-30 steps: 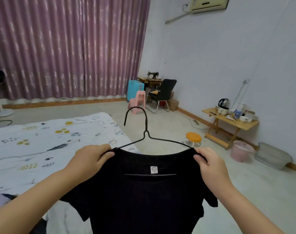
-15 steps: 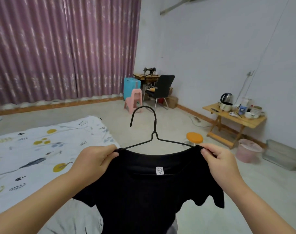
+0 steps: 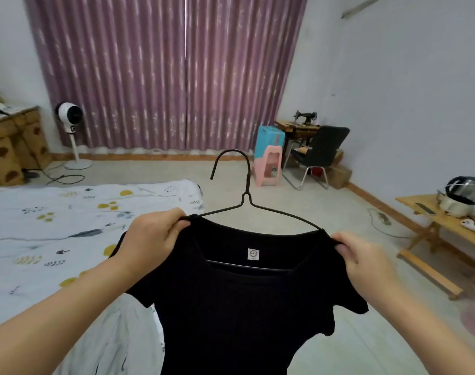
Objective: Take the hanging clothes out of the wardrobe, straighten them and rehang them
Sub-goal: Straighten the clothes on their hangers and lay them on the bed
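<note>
Purple curtains (image 3: pixel 166 74) across the far wall; pale walls (image 3: pixel 393 77); bed (image 3: pixel 55 226) leftward; black chair (image 3: pixel 320 150), wooden counter (image 3: pixel 447 226) rightward.

only writing anywhere is the little white neck label (image 3: pixel 253 253) sewn inside the collar of the black top (image 3: pixel 231 307), it's got a round logo on it but way too small to read

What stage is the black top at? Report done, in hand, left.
Done: the black top is out of the wardrobe and sits on the wire hanger. In hand: the left hand and right hand each pinch a shoulder, holding it up over the bed. Left: rehanging it; no wardrobe is in view.
</note>
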`<state>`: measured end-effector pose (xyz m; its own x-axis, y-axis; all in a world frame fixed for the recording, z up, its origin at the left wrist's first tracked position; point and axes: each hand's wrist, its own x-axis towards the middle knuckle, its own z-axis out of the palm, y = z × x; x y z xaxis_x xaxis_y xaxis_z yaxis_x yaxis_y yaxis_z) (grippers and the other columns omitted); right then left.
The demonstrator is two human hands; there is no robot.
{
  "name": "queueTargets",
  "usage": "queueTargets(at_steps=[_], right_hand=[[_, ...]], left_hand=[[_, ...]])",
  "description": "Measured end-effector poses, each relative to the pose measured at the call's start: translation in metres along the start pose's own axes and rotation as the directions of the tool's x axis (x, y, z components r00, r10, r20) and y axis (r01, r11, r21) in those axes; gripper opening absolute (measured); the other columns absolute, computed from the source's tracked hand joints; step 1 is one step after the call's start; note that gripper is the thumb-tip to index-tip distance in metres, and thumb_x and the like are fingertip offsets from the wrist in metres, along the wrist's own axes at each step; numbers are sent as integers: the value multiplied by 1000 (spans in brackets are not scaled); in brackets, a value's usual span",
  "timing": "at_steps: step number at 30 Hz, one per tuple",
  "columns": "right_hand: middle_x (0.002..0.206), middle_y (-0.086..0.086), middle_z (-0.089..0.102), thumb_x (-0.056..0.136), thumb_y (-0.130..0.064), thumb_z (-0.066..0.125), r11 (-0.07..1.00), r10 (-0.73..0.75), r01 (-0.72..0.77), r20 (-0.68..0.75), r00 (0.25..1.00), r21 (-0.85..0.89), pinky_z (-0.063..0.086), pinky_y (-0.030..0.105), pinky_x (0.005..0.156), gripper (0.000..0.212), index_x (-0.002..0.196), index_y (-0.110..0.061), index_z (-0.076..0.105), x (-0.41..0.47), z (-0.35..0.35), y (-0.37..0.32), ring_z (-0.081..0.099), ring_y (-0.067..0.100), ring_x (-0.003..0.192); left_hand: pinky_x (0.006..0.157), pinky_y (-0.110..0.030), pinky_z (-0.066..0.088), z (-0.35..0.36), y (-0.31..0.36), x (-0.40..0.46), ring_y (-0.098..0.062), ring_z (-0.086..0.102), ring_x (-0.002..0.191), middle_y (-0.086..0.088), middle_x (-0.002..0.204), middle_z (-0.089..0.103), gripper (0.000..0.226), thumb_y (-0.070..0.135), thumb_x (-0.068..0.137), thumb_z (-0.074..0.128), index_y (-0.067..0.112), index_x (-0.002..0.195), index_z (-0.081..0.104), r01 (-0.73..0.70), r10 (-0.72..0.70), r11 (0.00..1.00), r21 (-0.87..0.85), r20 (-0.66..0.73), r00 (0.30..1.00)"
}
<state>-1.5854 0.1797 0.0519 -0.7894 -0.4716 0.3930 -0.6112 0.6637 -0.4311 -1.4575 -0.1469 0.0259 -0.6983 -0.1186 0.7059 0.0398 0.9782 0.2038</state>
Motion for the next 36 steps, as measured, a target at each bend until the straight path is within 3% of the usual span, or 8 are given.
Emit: queueTargets(at_steps=[4,10,14,20,24,28,33,36], right_hand=[[73,-2,62,87,3,53,995,-74,76,-43,996,62,39,21,61,21,82,-15,63,42,30,18,57,17,71],[73,-16,57,85,4,54,966,-157,180,-136,978,187,38,6,66,20,86,-12,66,135,86,27,54,-4,79],[74,-7,61,81,-12,40,945,-212,243,-153,965,220,39,9,63,28,87,-10,67,204,114,17,55,5,69],[77,4,64,82,-7,39,905,-302,358,-246,921,231,45,26,65,30,89,-4,67,291,146,-2,56,19,70],[76,-4,59,81,-7,38,864,-345,409,-247,906,294,41,19,65,30,88,-4,67,337,170,-22,54,15,71],[75,3,64,80,-5,38,811,-394,464,-254,883,355,42,23,62,30,88,-3,67,380,201,-41,55,16,69],[70,-2,60,79,-1,38,762,-374,418,-192,907,494,41,12,62,30,86,-7,65,444,248,-57,56,15,68],[70,2,62,83,10,41,754,-360,365,-121,925,547,42,24,61,31,85,-9,64,492,290,-59,57,20,70]], left_hand=[[46,-29,41,18,-20,17,-25,58,49,-1,55,60,39,38,86,37,9,77,63,73,-73,993,88,3,997],[49,-31,46,52,-72,61,-28,62,53,-5,60,65,43,40,85,35,9,80,65,176,-173,966,191,-30,984],[52,-30,42,74,-112,91,-31,62,57,-6,63,66,47,42,83,34,9,82,66,270,-259,937,219,-79,963],[61,-35,39,81,-155,141,-37,61,72,-14,74,68,26,26,89,51,5,91,66,415,-384,875,249,-164,909],[64,-34,34,74,-183,162,-37,59,86,-16,87,68,18,18,92,54,6,99,65,491,-448,813,312,-202,871],[68,-35,35,71,-211,176,-37,57,90,-18,91,67,19,19,93,52,7,101,64,547,-478,756,361,-266,837],[67,-33,32,86,-251,197,-36,56,90,-17,92,66,22,24,94,50,8,103,63,623,-521,658,422,-342,782],[71,-38,37,108,-288,215,-36,56,90,-18,91,65,25,26,93,50,9,105,63,651,-530,594,473,-379,759]])
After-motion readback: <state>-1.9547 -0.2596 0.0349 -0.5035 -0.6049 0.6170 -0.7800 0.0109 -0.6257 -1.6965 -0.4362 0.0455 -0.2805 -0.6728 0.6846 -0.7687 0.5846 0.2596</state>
